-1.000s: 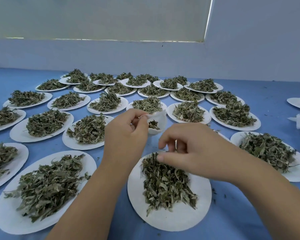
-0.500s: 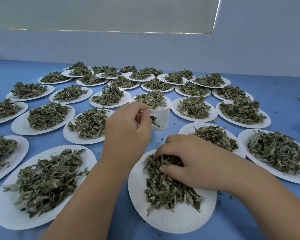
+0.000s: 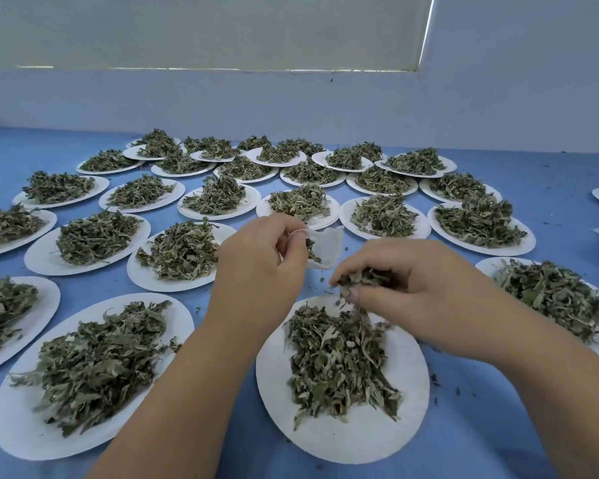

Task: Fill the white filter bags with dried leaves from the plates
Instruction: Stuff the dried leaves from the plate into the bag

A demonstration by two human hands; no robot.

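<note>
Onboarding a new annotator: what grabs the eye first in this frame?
The spread of white plates heaped with dried leaves covering the blue table. Then, centre frame, the left hand holding a white filter bag open above the nearest plate. Just right of it, the right hand pinches a clump of leaves, some trailing down toward the pile.

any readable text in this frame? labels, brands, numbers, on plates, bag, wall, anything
None. No readable text anywhere in the head view.
The filter bag in the left hand is plain white.
The plate under the right hand is unprinted.
The blue table and wall carry no marks.
</note>
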